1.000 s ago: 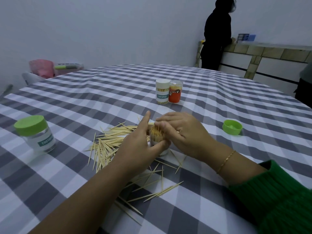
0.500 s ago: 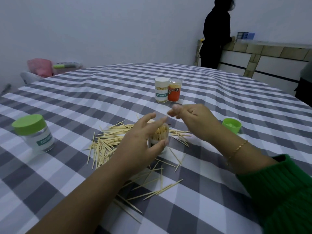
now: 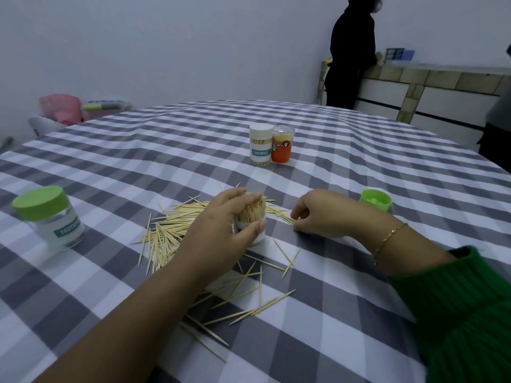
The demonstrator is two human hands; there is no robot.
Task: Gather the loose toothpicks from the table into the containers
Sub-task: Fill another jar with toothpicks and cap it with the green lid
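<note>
The left hand (image 3: 221, 230) wraps the open container (image 3: 253, 226), already packed with toothpick tips, upright on the checked tabletop (image 3: 166, 150); the right hand (image 3: 320, 214) curls its fingers down onto loose toothpicks (image 3: 166, 230) just right of it, apparently pinching a few. Best to align the thin, pointed sticks into a parallel bundle before lifting (they roll and scatter easily on smooth cloth) and keep the slick plastic cylinder steady. Its green lid (image 3: 376, 200) lies apart.
</note>
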